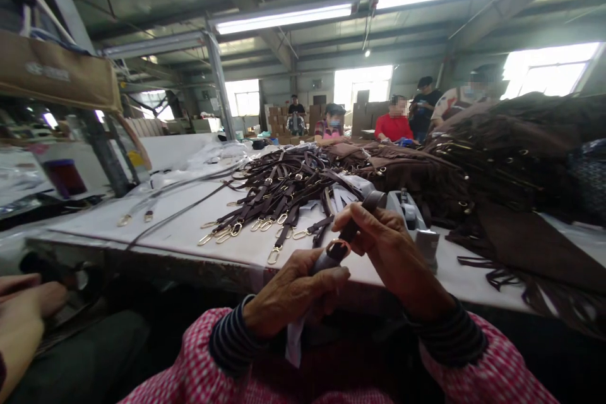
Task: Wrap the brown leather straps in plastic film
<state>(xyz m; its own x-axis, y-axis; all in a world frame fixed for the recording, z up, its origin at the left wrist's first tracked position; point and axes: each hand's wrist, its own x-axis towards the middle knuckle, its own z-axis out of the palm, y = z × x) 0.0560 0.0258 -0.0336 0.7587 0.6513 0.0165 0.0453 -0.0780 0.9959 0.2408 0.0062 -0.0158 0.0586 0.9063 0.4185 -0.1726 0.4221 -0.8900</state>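
My left hand (pixel 296 290) is closed around the lower end of a dark brown strap (pixel 349 231), beside a ring (pixel 339 246) that shows between my hands. Above and to the right, my right hand (pixel 391 252) pinches the same strap between thumb and fingers. A piece of white material (pixel 294 342) hangs below my left hand. Just behind my right hand stands a grey device (pixel 408 209), partly hidden. Many brown straps with gold-coloured clasps (pixel 273 255) lie heaped on the table ahead.
The white table (pixel 189 227) also carries a large pile of dark brown fabric pieces (pixel 511 158) on the right. Another person's hands (pixel 28 303) are at the far left. Several people are beyond the table. A brown bag (pixel 57 76) hangs upper left.
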